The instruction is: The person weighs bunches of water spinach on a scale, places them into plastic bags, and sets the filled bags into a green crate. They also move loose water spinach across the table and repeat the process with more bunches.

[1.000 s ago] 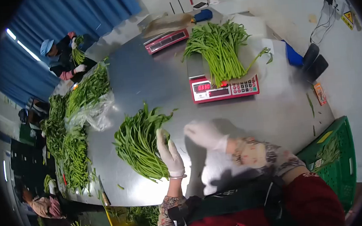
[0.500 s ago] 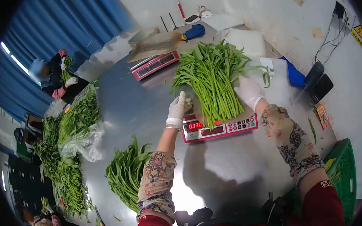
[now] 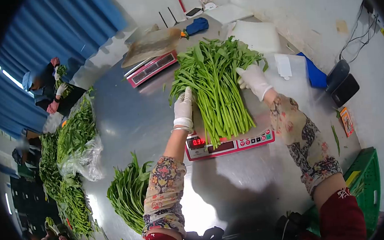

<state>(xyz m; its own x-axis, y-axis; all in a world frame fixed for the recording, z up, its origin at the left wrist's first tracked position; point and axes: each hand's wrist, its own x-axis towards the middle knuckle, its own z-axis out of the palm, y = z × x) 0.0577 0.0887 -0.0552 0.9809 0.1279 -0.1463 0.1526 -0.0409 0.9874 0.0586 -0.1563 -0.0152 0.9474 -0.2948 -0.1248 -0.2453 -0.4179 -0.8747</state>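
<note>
A large bunch of leafy green stems (image 3: 219, 99) lies on a red and white scale (image 3: 243, 141), leaves toward the far side and cut ends over the scale's front. The lit red display is only partly readable. My left hand (image 3: 183, 108), in a white glove, lies along the bunch's left edge, fingers stretched out. On the right, my gloved right hand (image 3: 255, 81) touches the leaves and upper stems with its fingers spread. Neither hand is closed round the stems.
A second scale (image 3: 153, 70) stands behind. Loose greens (image 3: 130, 192) lie left of my left arm; a larger pile (image 3: 76, 138) with plastic is farther left. A green crate (image 3: 366, 183) sits at the right. Two people (image 3: 45, 91) handle greens at the left.
My right hand has moved up and inward onto the leaves. My left hand has come closer against the bunch, its fingers now straighter. The display's digits have changed, and the camera view has shifted.
</note>
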